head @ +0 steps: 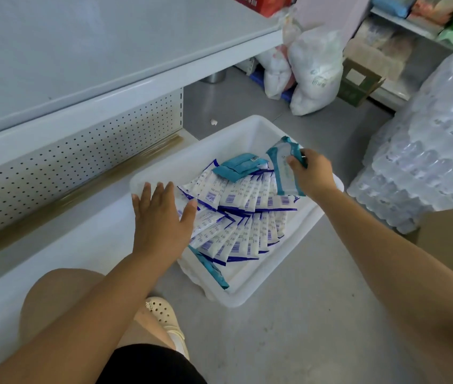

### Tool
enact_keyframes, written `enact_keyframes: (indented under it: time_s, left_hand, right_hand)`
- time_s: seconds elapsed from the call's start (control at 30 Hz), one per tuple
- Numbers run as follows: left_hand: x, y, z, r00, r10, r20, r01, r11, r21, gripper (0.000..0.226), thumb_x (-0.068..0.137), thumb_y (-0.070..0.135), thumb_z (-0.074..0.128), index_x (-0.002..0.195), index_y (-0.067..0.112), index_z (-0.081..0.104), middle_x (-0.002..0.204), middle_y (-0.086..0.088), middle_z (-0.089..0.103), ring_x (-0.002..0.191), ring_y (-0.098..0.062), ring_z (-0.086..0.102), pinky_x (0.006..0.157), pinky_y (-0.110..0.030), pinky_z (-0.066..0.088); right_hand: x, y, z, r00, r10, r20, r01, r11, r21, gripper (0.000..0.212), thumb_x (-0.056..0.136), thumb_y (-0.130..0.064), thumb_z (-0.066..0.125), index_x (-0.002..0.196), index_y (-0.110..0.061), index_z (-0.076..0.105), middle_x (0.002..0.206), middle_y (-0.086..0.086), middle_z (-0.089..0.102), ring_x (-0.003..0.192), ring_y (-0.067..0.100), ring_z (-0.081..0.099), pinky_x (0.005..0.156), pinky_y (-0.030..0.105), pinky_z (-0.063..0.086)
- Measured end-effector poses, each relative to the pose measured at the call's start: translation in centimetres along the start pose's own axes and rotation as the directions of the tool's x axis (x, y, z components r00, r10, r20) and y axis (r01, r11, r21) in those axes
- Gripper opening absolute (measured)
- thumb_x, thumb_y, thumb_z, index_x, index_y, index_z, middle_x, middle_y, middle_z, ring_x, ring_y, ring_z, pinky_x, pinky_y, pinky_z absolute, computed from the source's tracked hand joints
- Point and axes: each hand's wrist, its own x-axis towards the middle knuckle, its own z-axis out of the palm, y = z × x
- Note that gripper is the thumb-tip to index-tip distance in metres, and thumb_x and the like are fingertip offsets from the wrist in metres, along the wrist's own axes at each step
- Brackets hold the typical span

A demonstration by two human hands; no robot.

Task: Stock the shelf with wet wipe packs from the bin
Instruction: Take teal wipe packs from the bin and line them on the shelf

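Right hand [312, 173] is grasping teal pack [283, 169] endwise above bin [247, 127], left hand [161, 217] is spreading flat, released; thin grip may be letting pack drop.

A white metal shelving unit [81, 79] fills the left side, its perforated back panel [81, 151] pale under flat, even light. Off its far end, bulging white plastic bags [314, 70] stand on the smooth grey floor [303, 342], near a small metal pot [215, 76] (mostly hidden under the shelf edge). Farther from the unit sits a green cardboard box [358, 84]. Well apart from the unit, across the floor, rise stacked shrink-wrapped bottle packs [427, 151], a brown carton [447, 236] just beside them.
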Motion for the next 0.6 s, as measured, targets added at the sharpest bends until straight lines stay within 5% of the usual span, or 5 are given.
enact_keyframes:
  time_s: [0.13,0.2,0.3,0.43,0.6]
  left_hand:
    - [-0.6,1.6,-2.4,1.0,-0.006,-0.022,-0.001,0.959,-0.283,0.068,0.1,0.056,0.038,0.155,0.018,0.028,0.163,-0.01,0.027,0.152,-0.026,0.018,0.122,-0.05,0.023]
    - [-0.9,2.4,-4.0,1.0,-0.018,-0.005,0.014,0.892,-0.451,0.066,0.099,0.057,0.042,0.153,0.022,0.032,0.157,-0.004,0.038,0.141,-0.021,0.039,0.107,-0.036,0.042]
    - [-0.9,3.1,-6.5,0.997,-0.067,0.025,0.066,0.728,-0.682,0.063,0.097,0.058,0.049,0.148,0.024,0.041,0.144,0.005,0.053,0.119,-0.008,0.054,0.085,-0.024,0.042]
    - [-1.0,2.1,-10.4,0.996,-0.088,0.026,0.071,0.552,-0.831,0.062,0.08,0.074,0.056,0.12,0.028,0.065,0.113,0.01,0.072,0.104,-0.008,0.069,0.095,-0.041,0.054]
    - [-2.2,0.1,-15.8,0.991,-0.133,-0.029,0.019,0.341,-0.94,0.018,0.093,0.036,0.068,0.101,0.02,0.07,0.093,0.002,0.078,0.088,-0.018,0.076,0.076,-0.035,0.061]
  right_hand:
    - [-2.7,-4.0,-1.3,0.997,0.007,0.07,-0.028,0.954,0.298,0.023,0.102,-0.037,0.056,0.101,-0.015,0.062,0.099,0.007,0.071,0.092,0.027,0.071,0.081,0.046,0.062]
    - [-4.6,-6.4,-1.9,0.988,-0.032,0.151,-0.043,0.884,0.466,0.025,0.101,-0.038,0.059,0.103,-0.015,0.067,0.105,0.009,0.074,0.095,0.027,0.073,0.084,0.046,0.062]
    - [-7.1,-10.0,-2.4,0.95,-0.142,0.278,-0.059,0.794,0.605,0.032,0.1,-0.038,0.06,0.112,-0.01,0.07,0.111,0.013,0.075,0.104,0.034,0.071,0.091,0.053,0.058]
    - [-9.6,-15.1,-2.4,0.845,-0.322,0.426,-0.089,0.702,0.707,0.034,0.102,-0.033,0.058,0.12,-0.007,0.068,0.115,0.011,0.075,0.11,0.03,0.071,0.102,0.049,0.053]
    - [-12.3,-22.3,-1.5,0.74,-0.474,0.477,-0.08,0.642,0.762,0.034,0.103,-0.029,0.055,0.125,-0.005,0.065,0.119,0.013,0.073,0.114,0.03,0.069,0.103,0.045,0.052]
